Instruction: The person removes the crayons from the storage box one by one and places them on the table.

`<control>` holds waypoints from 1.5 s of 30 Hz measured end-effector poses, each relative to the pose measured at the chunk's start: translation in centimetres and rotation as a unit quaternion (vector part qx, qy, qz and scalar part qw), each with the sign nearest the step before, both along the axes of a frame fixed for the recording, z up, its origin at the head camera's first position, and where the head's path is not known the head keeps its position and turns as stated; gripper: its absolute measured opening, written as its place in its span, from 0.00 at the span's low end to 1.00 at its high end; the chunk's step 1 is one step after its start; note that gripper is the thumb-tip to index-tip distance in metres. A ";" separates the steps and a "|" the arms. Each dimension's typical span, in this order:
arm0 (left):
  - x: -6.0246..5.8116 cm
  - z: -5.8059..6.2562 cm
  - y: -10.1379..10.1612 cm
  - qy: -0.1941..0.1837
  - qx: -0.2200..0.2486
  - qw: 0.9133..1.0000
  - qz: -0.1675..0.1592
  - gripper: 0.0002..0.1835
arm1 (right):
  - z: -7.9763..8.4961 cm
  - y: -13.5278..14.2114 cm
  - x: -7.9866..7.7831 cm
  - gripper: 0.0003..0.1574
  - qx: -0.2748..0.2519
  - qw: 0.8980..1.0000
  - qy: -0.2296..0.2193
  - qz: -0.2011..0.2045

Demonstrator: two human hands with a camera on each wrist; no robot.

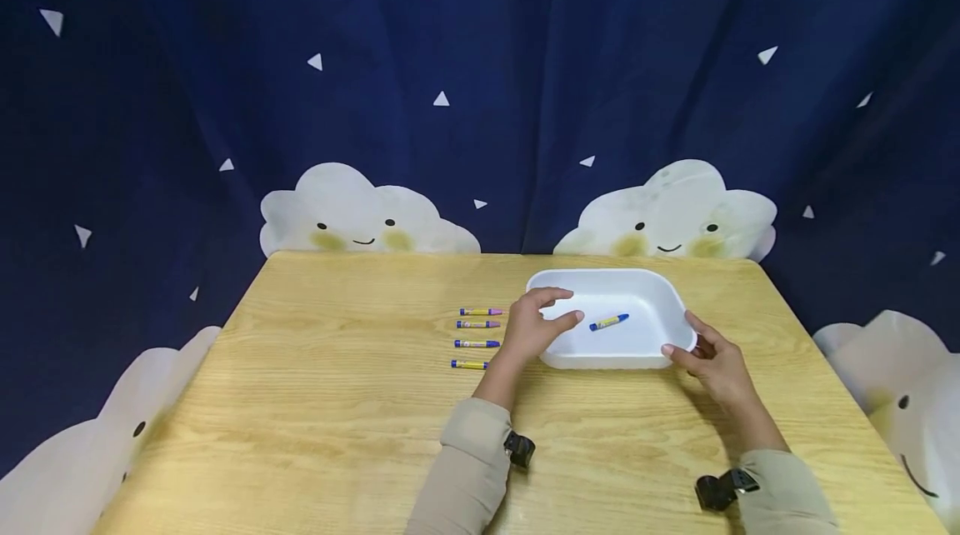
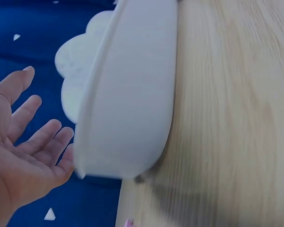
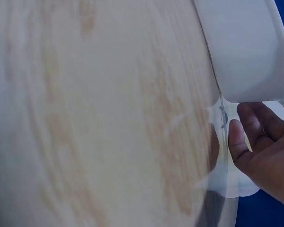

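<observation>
A white plastic tray [image 1: 645,358] stands on the table, with one blue crayon [image 1: 609,322] lying in it. My left hand [image 1: 534,325] hovers over the tray's left end, fingers and thumb spread with nothing between them. In the left wrist view that hand [image 2: 31,146] shows its relaxed fingers beside the tray's wall [image 2: 128,94]. At the tray's right end, my right hand [image 1: 716,364] grips the rim, thumb on top and fingers along the outside. The right wrist view has its fingers [image 3: 260,123] against the tray's outer wall [image 3: 248,52].
Left of the tray, several crayons [image 1: 478,324] lie in a column on the wooden table [image 1: 337,418], their right ends near or behind my left hand and forearm. Behind the table hangs a dark blue curtain [image 1: 480,135] with white clouds and triangles.
</observation>
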State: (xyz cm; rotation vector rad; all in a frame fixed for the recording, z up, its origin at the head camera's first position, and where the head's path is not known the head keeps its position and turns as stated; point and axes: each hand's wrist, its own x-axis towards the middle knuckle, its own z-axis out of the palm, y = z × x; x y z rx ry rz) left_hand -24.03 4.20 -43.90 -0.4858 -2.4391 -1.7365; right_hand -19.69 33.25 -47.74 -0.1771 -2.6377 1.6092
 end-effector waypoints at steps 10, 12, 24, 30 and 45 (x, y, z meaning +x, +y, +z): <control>-2.0 -1.3 3.5 -0.006 -0.024 1.000 -0.011 0.20 | 0.0 0.4 0.0 0.53 0.001 1.000 0.012 0.003; -2.3 -1.4 3.9 -0.017 -0.032 0.999 -0.011 0.21 | 0.0 0.4 0.0 0.53 0.000 1.000 0.011 0.005; -4.1 -2.2 5.9 -0.133 -0.065 0.989 -0.002 0.26 | 0.0 0.2 -0.1 0.53 -0.003 1.000 0.002 -0.005; -4.6 -2.8 7.0 -0.173 -0.142 0.975 0.008 0.22 | -0.1 0.3 -0.2 0.53 -0.002 1.000 0.002 -0.006; -4.4 -2.3 7.7 -0.205 -0.333 0.920 0.009 0.22 | -0.3 0.4 -0.2 0.54 -0.005 1.000 -0.004 -0.005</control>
